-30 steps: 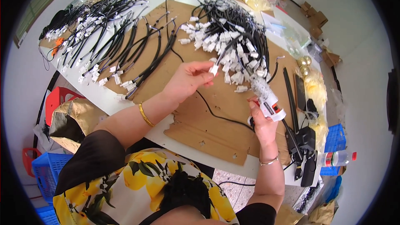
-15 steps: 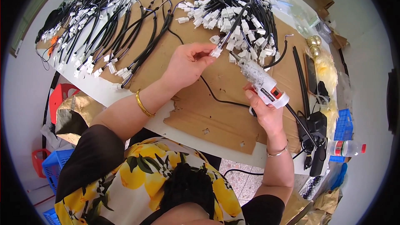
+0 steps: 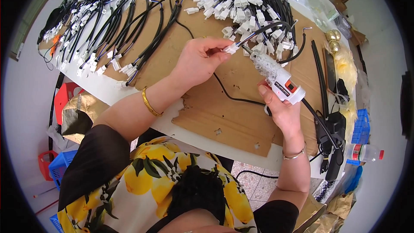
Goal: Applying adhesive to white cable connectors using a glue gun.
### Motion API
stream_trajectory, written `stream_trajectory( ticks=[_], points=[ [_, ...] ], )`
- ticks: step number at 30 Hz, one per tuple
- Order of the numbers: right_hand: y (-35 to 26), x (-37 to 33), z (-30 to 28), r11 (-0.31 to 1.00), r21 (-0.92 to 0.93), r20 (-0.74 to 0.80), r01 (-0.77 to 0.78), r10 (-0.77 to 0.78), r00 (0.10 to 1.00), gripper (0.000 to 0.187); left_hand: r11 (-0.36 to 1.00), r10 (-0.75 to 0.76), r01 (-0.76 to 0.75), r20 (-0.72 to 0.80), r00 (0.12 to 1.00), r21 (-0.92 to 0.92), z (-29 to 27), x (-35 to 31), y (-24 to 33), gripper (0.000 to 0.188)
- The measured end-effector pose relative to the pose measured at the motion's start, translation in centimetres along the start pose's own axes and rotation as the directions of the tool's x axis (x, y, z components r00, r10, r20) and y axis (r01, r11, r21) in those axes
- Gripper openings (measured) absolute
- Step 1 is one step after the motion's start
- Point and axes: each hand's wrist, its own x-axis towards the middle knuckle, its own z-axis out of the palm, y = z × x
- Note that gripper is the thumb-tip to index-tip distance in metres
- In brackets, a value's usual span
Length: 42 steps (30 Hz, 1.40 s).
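Observation:
Between thumb and fingertips, my left hand [image 3: 203, 59] pinches a white plastic connector [image 3: 231, 48] at the end of a black cable [image 3: 268, 28]. Thin wires run from the connector into the cable's black sleeve. My right hand [image 3: 281, 107] is wrapped round the handle of a white hot glue gun [image 3: 276, 75]. Its front is crusted with dried glue, and its metal nozzle [image 3: 246, 49] points at the wire side of the connector, very close to it. Whether the nozzle touches is hard to tell. Just beyond lies a big pile of black cables with white connectors [image 3: 248, 11].
Brown cardboard [image 3: 224, 118] covers much of the white table. More cables [image 3: 125, 30] are spread at the left. At the right lie long black tubes [image 3: 320, 77], a black power adapter [image 3: 332, 129], a clear plastic bottle [image 3: 364, 152] and gold balls [image 3: 333, 41]. The gun's cord [image 3: 317, 118] trails right.
The connector and glue gun have shifted slightly right in view, both hands with them. The connector is tilted more, and the held cable now bends off to the right.

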Motion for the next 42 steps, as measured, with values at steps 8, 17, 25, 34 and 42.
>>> stream_trajectory(
  ticks=[8,17,25,34,42],
  points=[
    [0.08,-0.07,0.10,0.999,-0.046,-0.001,-0.014,0.014,1.000,0.018,0.999,0.032,-0.032,0.019,0.999,0.038,0.03,-0.29,0.02,0.025],
    [0.09,0.01,0.19,0.999,-0.021,0.001,-0.038,0.038,0.999,0.018,0.994,0.046,-0.048,0.026,0.999,0.097,0.02,-0.20,0.34,0.025],
    [0.39,0.08,0.16,0.999,-0.031,-0.014,-0.034,0.033,0.999,0.018,0.987,0.108,-0.105,-0.019,0.994,0.119,0.10,-0.04,-0.11,0.023],
    [0.18,0.15,0.04,0.997,-0.001,-0.004,-0.074,0.074,0.997,0.019,0.980,0.078,-0.077,0.001,0.997,0.182,-0.07,-0.08,0.36,0.022],
    [0.05,0.22,0.08,0.996,-0.032,-0.005,-0.080,0.080,0.997,0.021,0.975,0.139,-0.134,-0.017,0.990,0.178,-0.05,0.08,0.03,0.021]
  ],
)
